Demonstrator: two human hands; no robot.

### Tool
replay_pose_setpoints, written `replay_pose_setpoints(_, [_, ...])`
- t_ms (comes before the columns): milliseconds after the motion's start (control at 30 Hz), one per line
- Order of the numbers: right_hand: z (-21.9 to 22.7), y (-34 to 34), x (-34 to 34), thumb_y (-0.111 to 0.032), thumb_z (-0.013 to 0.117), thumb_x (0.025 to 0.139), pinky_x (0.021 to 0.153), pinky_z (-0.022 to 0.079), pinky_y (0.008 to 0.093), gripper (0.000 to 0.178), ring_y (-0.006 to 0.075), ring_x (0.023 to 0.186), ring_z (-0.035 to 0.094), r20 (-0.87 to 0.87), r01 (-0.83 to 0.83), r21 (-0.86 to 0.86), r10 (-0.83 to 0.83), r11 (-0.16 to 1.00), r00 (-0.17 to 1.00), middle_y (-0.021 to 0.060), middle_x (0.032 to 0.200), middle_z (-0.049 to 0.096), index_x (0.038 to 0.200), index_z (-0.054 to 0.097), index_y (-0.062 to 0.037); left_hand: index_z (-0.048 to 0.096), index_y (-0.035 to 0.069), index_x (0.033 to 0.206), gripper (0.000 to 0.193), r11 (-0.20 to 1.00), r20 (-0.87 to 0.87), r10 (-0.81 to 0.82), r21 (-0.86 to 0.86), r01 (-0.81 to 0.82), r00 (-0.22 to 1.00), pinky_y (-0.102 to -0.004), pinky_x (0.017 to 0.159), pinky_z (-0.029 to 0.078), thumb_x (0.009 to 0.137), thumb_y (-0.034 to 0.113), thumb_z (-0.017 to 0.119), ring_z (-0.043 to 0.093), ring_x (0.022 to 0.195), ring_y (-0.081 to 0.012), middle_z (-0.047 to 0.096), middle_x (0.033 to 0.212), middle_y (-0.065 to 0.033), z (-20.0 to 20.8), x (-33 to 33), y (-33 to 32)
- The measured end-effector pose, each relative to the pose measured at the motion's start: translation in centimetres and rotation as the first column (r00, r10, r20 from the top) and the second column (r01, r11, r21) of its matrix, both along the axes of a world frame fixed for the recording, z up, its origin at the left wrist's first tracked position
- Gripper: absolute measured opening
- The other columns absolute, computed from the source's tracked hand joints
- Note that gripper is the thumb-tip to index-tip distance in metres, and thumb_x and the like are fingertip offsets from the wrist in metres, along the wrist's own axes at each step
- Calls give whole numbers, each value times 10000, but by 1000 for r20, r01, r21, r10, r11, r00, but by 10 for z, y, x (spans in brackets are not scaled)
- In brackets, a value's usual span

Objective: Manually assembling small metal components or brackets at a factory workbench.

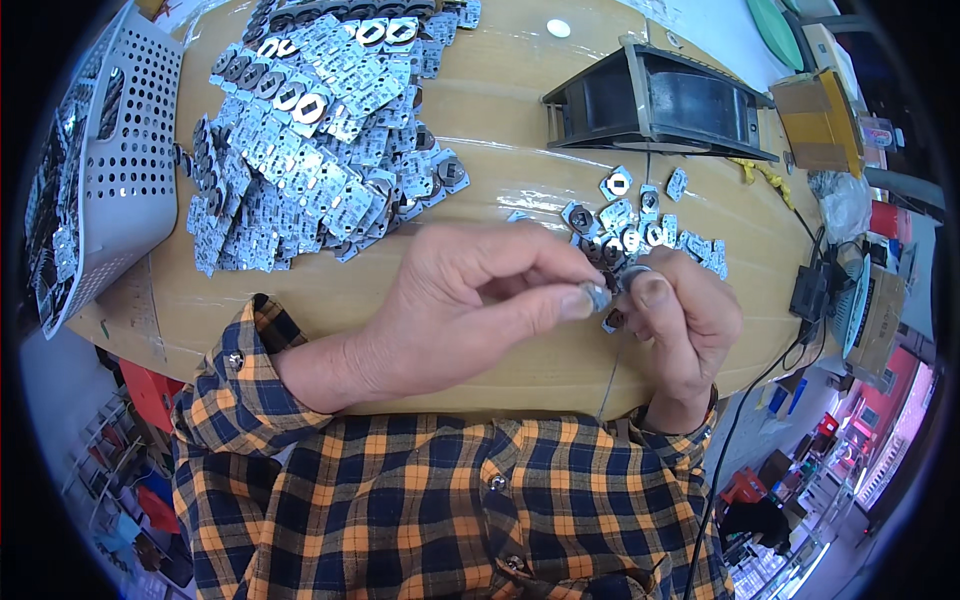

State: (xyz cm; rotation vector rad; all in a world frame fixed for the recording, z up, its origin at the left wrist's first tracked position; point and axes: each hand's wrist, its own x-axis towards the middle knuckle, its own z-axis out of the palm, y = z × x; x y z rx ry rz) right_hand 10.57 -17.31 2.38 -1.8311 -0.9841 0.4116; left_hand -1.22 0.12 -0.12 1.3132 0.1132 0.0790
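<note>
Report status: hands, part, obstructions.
Left hand pinching small grey part. Right hand close beside, its hold unclear. Loose circuit boards just beyond; nothing seen blocking the hands.

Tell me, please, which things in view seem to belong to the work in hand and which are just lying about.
Likely in use:
- small greyish piece in the left hand
- round piece in the right hand
- loose circuit boards
- heaped circuit boards
- perforated basket

Apparently lying about:
- black fan-like housing
- brown box
- small white disc
</note>
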Motion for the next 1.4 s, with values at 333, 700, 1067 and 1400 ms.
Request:
replay_pose_setpoints(333, [-2, 2, -1, -153, 542, 960, 437, 329, 239, 282, 76, 474, 467, -195, -154, 32, 157, 988, 968, 20, 587, 543, 735, 589, 12, 667, -43, 1034, 143, 991, -103, -39, -135, 25, 994, -213, 608, 544, 927, 46, 632, 658, 693, -89, 695, 826, -84, 0, -3, 2])
replay_pose_setpoints(700, [-9, 7, -8, -181, 501, 1006, 400, 274, 192, 328, 22, 437, 393, -813, 13, 100, 74, 995, 577, -3, 553, 516, 732, 574, -17, 657, -64, 969, 178, 960, -88, -41, -279, 15, 995, -241, 599, 557, 961, 103, 598, 668, 684, -131, 684, 817, -114, -3, 0, 4])
replay_pose_setpoints(1067, [-9, 7, -10, -168, 495, 1000, 408, 278, 198, 320, 27, 432, 385, -803, 91, 52, -12, 995, 596, -1, 537, 506, 730, 570, -12, 668, -23, 916, 171, 883, 306, 168, 376, -281, 937, -231, 544, 509, 788, 29, 769, 653, 617, -126, 686, 777, -94, -2, 0, -1])
replay_pose_setpoints(1400, [-4, 2, -4, -157, 505, 981, 403, 260, 195, 336, 19, 424, 378, -608, 53, -35, -64, 998, 791, -12, 540, 499, 686, 574, -10, 663, 9, 857, 172, 762, 528, 117, 495, -417, 841, -247, 460, 443, 740, 32, 788, 620, 538, -164, 660, 710, -90, -12, 7, -1])
